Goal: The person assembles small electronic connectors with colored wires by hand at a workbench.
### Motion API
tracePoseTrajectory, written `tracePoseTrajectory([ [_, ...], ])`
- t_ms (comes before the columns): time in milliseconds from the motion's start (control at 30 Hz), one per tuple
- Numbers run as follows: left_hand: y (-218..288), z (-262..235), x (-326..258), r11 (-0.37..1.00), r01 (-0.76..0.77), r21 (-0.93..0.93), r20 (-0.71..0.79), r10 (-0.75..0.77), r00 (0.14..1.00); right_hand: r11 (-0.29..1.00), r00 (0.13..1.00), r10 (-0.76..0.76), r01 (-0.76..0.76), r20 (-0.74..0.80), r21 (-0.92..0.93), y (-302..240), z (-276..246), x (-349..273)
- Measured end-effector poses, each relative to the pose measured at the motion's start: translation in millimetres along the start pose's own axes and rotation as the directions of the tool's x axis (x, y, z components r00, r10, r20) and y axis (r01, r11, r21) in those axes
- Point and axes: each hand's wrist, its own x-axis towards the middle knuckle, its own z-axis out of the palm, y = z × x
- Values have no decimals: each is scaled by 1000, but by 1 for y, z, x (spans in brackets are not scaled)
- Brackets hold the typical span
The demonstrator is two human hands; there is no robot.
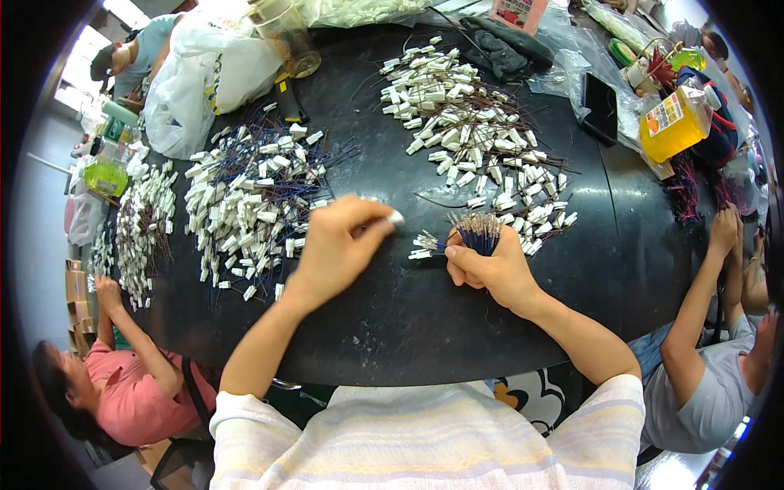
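My left hand (333,249) pinches a small white connector (396,218) between thumb and fingertips, slightly blurred. To its right, my right hand (500,273) is closed round a bundle of dark blue wires (478,235) whose metal-tipped ends fan upward. Beside that fist, on the table, lies a little cluster of white connectors (425,245). A broad pile of white connectors with blue wires (253,204) spreads left of my left hand. Beyond my right hand stretches another pile of white connectors, with brown wires (457,114).
The black table (384,310) curves in front of me. Further back are a plastic bag (208,73), a clear cup (286,37), a yellow-and-black cutter (289,100), a phone (600,109) and a yellow bottle (674,124). People sit at both sides, a pink sleeve left, a grey one right.
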Motion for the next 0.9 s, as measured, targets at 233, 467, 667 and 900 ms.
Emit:
tracePoseTrajectory([
  [233, -4, 22, -30, 939, 38, -342, -72, -67, 995, 993, 1000, -15, 16, 6, -115, 0, 4, 1],
  [467, -3, 17, -23, 969, -98, -229, -211, 49, 976, 996, 996, 58, -54, 70, -65, -9, 2, -1],
  [667, -2, 18, -26, 957, 151, -248, -161, -194, 968, 990, 986, 118, -107, 115, -96, -10, 2, -3],
  [900, 7, 23, -28, 969, -79, -233, -177, 38, 983, 985, 999, -4, -3, -39, -172, -6, 10, -6],
])
